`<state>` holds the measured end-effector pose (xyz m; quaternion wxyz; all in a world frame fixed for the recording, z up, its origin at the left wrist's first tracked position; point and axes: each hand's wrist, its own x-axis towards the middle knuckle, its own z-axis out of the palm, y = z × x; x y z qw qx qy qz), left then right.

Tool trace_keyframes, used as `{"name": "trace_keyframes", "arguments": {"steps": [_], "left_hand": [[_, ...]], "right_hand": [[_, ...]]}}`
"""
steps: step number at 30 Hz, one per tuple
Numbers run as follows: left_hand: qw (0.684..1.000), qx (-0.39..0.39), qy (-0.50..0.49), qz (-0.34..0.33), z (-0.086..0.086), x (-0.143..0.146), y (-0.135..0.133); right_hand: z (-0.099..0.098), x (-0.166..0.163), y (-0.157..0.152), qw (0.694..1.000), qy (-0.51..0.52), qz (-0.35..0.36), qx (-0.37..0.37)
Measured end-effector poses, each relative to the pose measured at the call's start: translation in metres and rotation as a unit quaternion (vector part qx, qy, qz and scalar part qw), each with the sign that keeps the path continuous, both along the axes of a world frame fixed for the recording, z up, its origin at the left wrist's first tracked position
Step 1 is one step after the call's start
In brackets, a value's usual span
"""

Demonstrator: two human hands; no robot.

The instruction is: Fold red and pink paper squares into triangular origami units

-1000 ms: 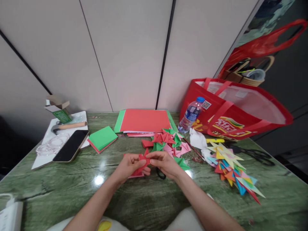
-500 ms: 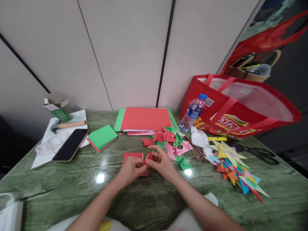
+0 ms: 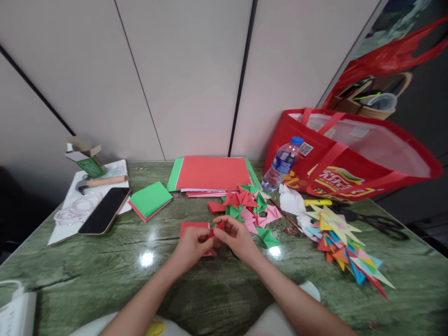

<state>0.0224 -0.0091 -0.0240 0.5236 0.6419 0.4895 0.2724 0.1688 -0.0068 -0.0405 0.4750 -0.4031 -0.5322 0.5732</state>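
Between my two hands is a small folded piece of red paper (image 3: 221, 226), pinched from both sides. My left hand (image 3: 192, 243) is closed on its left end, thumb and forefinger together. My right hand (image 3: 236, 237) grips the other side, and its fingers hide much of the folds. Beneath my left hand lies a stack of red paper squares (image 3: 193, 227), partly covered. Just behind my right hand is a pile of folded paper pieces (image 3: 245, 199) in red, green and pink.
Larger coloured sheets (image 3: 215, 172) lie by the wall, with green squares (image 3: 151, 198) to their left. A phone (image 3: 104, 211) and hammer (image 3: 107, 181) are at left. On the right are a water bottle (image 3: 283, 163), red bag (image 3: 350, 158), scissors (image 3: 380, 224) and multicoloured folded papers (image 3: 346, 247).
My right forefinger has come down and curled closer around the red paper. Both hands stay in nearly the same place; the whole view has shifted slightly.
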Motion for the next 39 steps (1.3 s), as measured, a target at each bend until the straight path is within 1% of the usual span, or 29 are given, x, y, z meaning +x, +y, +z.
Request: {"name": "trace_keyframes", "arguments": {"steps": [2, 4, 5, 7, 9, 11, 13, 15, 19, 21, 23, 25, 28, 32, 35, 39], "left_hand": [[0.989, 0.116, 0.088, 0.018, 0.001, -0.004, 0.001], [0.973, 0.191, 0.129, 0.032, 0.002, -0.008, 0.001], [0.969, 0.206, 0.129, 0.037, 0.003, -0.009, 0.000], [0.971, 0.208, 0.116, 0.041, 0.002, -0.011, 0.000], [0.972, 0.201, 0.120, 0.033, 0.001, -0.012, 0.000], [0.973, 0.188, 0.131, 0.008, 0.000, -0.012, 0.002], [0.978, 0.163, 0.129, -0.017, -0.001, -0.012, 0.003], [0.986, 0.125, 0.108, -0.024, -0.002, -0.012, 0.005], [1.000, 0.027, 0.015, 0.001, -0.003, -0.012, 0.008], [0.999, -0.027, -0.032, 0.022, -0.001, -0.011, 0.009], [0.996, -0.056, -0.049, 0.043, 0.004, -0.011, 0.010], [0.996, -0.057, -0.055, 0.043, 0.009, -0.011, 0.010], [0.996, -0.048, -0.077, 0.019, 0.013, -0.012, 0.009], [0.992, -0.067, -0.096, 0.048, 0.012, -0.012, 0.006], [0.988, -0.082, -0.120, 0.045, 0.014, -0.011, 0.005], [0.983, -0.091, -0.153, 0.034, 0.019, -0.010, 0.005]], "right_hand": [[-0.003, 0.000, 0.001, 1.000, -0.012, -0.002, 0.000], [-0.006, 0.000, 0.002, 0.999, -0.035, -0.006, -0.005], [-0.007, 0.000, 0.002, 0.999, -0.043, -0.007, -0.009], [-0.009, -0.001, 0.002, 0.999, -0.041, 0.003, -0.022], [-0.009, -0.002, 0.001, 0.999, -0.021, 0.020, -0.030], [-0.008, -0.003, 0.001, 0.999, 0.002, 0.033, -0.035], [-0.006, -0.002, 0.000, 0.999, 0.020, 0.032, -0.038], [-0.005, -0.002, 0.000, 0.998, 0.033, 0.023, -0.044], [-0.006, 0.000, 0.000, 0.998, 0.047, 0.026, -0.044], [-0.006, 0.000, 0.000, 0.997, 0.043, 0.038, -0.045], [-0.007, 0.000, 0.000, 0.997, 0.030, 0.046, -0.045], [-0.007, 0.000, 0.000, 0.998, 0.010, 0.048, -0.037], [-0.006, 0.001, 0.000, 0.998, -0.025, 0.052, -0.014], [-0.005, 0.001, -0.001, 0.998, -0.053, 0.043, 0.008], [-0.006, 0.001, -0.001, 0.998, -0.050, 0.030, 0.001], [-0.008, 0.000, 0.001, 1.000, -0.027, -0.006, -0.008]]}}
